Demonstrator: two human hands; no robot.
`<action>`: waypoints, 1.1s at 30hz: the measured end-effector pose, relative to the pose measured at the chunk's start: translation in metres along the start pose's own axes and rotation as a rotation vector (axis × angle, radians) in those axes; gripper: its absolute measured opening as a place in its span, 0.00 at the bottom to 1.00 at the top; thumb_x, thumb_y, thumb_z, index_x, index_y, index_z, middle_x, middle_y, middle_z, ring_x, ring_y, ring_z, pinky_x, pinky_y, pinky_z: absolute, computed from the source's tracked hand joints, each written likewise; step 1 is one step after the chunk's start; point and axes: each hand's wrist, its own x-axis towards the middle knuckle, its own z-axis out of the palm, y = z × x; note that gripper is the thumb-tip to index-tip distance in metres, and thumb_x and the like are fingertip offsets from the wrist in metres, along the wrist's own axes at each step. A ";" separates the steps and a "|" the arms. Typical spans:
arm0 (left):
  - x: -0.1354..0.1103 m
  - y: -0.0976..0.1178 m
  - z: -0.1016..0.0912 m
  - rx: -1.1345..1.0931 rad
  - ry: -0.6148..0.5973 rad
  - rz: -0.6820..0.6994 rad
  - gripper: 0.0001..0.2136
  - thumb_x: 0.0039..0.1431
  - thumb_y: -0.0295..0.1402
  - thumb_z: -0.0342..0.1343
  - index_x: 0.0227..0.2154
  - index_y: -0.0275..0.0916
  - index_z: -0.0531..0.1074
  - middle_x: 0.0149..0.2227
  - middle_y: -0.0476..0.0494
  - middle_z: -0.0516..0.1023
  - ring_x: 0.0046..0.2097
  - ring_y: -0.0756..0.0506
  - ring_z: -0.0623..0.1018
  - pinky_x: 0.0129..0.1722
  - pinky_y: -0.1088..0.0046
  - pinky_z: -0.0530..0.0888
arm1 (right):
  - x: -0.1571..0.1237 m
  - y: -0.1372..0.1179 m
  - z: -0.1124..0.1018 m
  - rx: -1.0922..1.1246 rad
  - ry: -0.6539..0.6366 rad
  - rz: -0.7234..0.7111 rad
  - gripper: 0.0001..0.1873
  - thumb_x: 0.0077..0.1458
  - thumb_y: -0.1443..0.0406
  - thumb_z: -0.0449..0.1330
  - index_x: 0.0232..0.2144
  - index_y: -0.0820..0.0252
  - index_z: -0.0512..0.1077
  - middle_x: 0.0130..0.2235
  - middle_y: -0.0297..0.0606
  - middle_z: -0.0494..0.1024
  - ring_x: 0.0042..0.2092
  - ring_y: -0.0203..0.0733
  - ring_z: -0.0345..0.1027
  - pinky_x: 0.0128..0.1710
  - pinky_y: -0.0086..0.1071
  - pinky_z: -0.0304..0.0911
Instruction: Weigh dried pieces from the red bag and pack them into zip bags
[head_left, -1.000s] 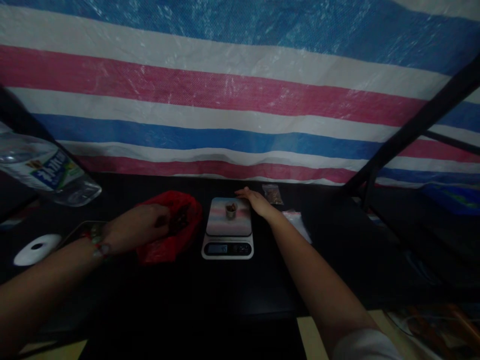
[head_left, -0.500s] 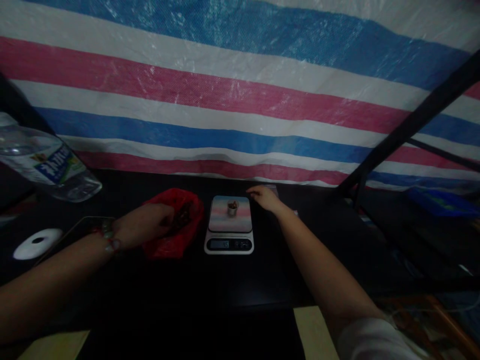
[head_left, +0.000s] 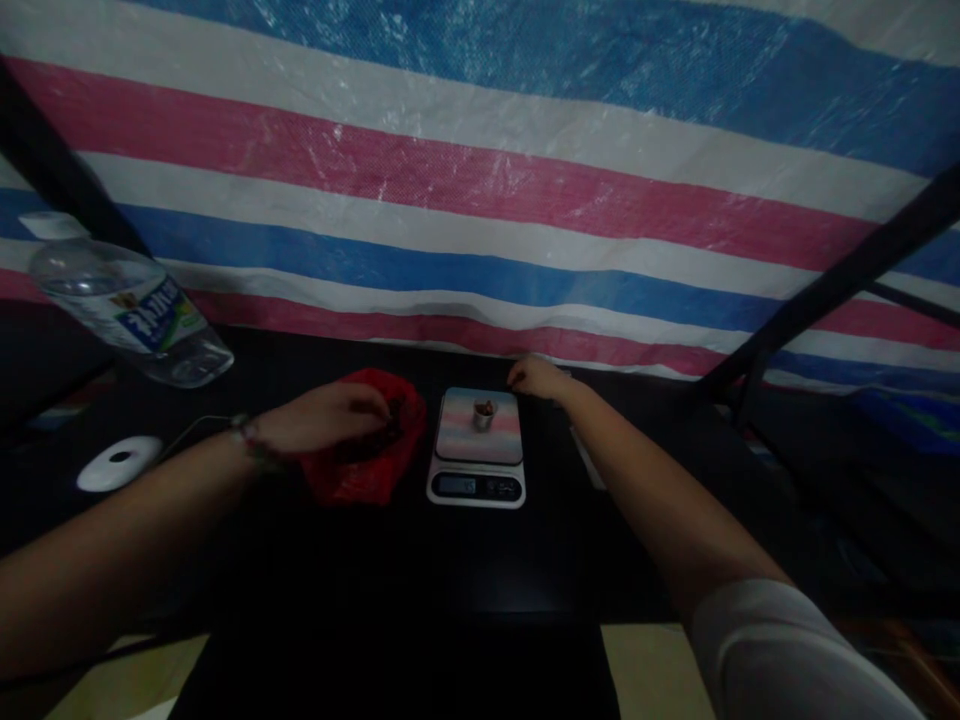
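Observation:
My left hand (head_left: 330,415) reaches over a crumpled red plastic bag (head_left: 352,485), fingers bent together among dark pieces inside. What the fingertips pinch is too dark to make out. To the bag's right lies a white kitchen scale (head_left: 476,450) with a lit display. On its pale, pink-striped plate stands a small metal cup (head_left: 483,421) holding a few brown pieces. My right hand (head_left: 536,378) rests by the scale's far right corner, fingers curled in. Anything inside those fingers is hidden.
A clear labelled bottle (head_left: 142,310) leans in view at the back left, with a white oval object (head_left: 120,464) nearer me. Striped sheeting (head_left: 480,190) closes off the back of the black table (head_left: 495,570). A dark slanted bar (head_left: 817,300) rises at right.
My left hand has shifted slightly, its fingers now lifted more toward the bag's right side. The right hand stays by the scale. The whole view has moved a little.

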 end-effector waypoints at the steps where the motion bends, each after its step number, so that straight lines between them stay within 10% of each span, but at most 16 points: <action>1: 0.001 -0.001 0.000 -0.278 0.020 -0.059 0.04 0.51 0.27 0.55 0.29 0.37 0.73 0.29 0.48 0.75 0.31 0.49 0.74 0.30 0.78 0.71 | -0.003 -0.001 -0.003 0.015 0.045 0.010 0.12 0.45 0.74 0.60 0.32 0.60 0.79 0.33 0.37 0.80 0.34 0.39 0.73 0.35 0.28 0.64; 6: 0.004 0.002 0.000 -1.217 0.106 -0.226 0.10 0.54 0.16 0.45 0.29 0.32 0.69 0.28 0.44 0.74 0.29 0.52 0.75 0.30 0.81 0.75 | -0.021 -0.053 -0.024 0.324 0.425 -0.089 0.10 0.50 0.71 0.58 0.35 0.61 0.76 0.35 0.37 0.79 0.36 0.38 0.72 0.40 0.33 0.65; 12: 0.005 0.013 0.011 -1.410 -0.064 -0.221 0.09 0.59 0.20 0.43 0.31 0.29 0.69 0.28 0.41 0.74 0.29 0.51 0.75 0.29 0.80 0.76 | -0.045 -0.169 -0.026 0.570 0.395 -0.414 0.09 0.51 0.69 0.60 0.36 0.58 0.75 0.35 0.33 0.78 0.36 0.36 0.71 0.39 0.31 0.65; 17: 0.002 0.027 0.028 -1.420 -0.142 -0.134 0.13 0.64 0.27 0.40 0.33 0.30 0.70 0.29 0.42 0.75 0.32 0.50 0.77 0.35 0.76 0.77 | -0.055 -0.208 -0.021 0.433 0.356 -0.478 0.09 0.52 0.72 0.59 0.34 0.57 0.77 0.36 0.33 0.79 0.39 0.37 0.71 0.43 0.33 0.63; 28: 0.002 0.067 0.043 -0.894 -0.229 -0.214 0.10 0.56 0.18 0.46 0.33 0.34 0.71 0.32 0.45 0.75 0.32 0.53 0.75 0.35 0.78 0.74 | -0.074 -0.088 -0.010 0.557 0.731 -0.055 0.11 0.55 0.63 0.54 0.36 0.59 0.76 0.37 0.37 0.79 0.41 0.41 0.72 0.44 0.34 0.65; 33: 0.033 0.103 0.043 -0.515 -0.346 -0.177 0.12 0.49 0.16 0.49 0.34 0.34 0.71 0.28 0.47 0.74 0.27 0.53 0.72 0.29 0.78 0.71 | -0.086 -0.041 0.023 0.616 0.671 0.090 0.12 0.53 0.64 0.54 0.37 0.60 0.75 0.35 0.39 0.79 0.38 0.42 0.72 0.40 0.33 0.65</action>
